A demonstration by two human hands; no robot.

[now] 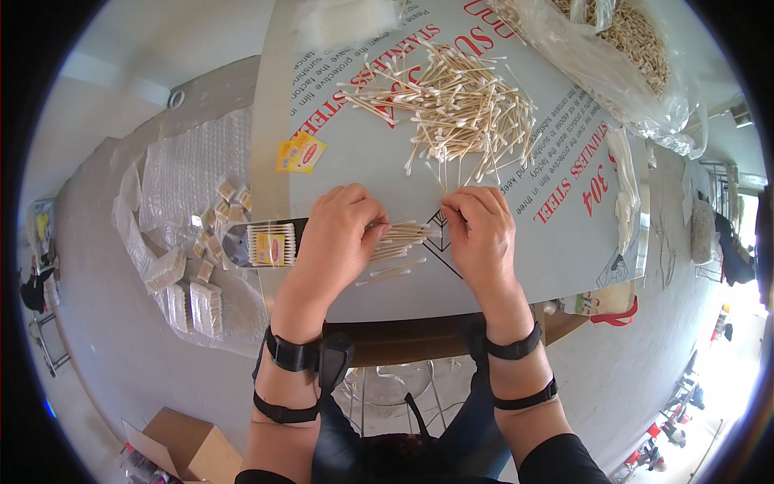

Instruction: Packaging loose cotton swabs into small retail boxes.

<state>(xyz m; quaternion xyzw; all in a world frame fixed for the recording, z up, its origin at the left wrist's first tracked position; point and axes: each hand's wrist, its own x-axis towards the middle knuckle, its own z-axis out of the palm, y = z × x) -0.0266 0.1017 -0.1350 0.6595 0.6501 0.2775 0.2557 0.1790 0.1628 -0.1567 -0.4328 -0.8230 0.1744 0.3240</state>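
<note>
My left hand (343, 234) is closed around a small bundle of wooden cotton swabs (405, 235), which pokes out to the right. The fingertips of my right hand (481, 230) pinch the bundle's other end. Two loose swabs (393, 273) lie on the sheet just below the bundle. A big loose pile of cotton swabs (451, 109) spreads over the grey printed metal sheet (556, 242) beyond both hands. A filled packet of swabs with a yellow label (270, 244) lies just left of my left hand.
Small packed swab packets (197, 302) lie on bubble wrap (193, 169) at the left. Yellow labels (301, 152) rest on the sheet's left part. A clear plastic bag of swabs (629, 48) sits at the top right. A cardboard box (189, 444) stands on the floor below.
</note>
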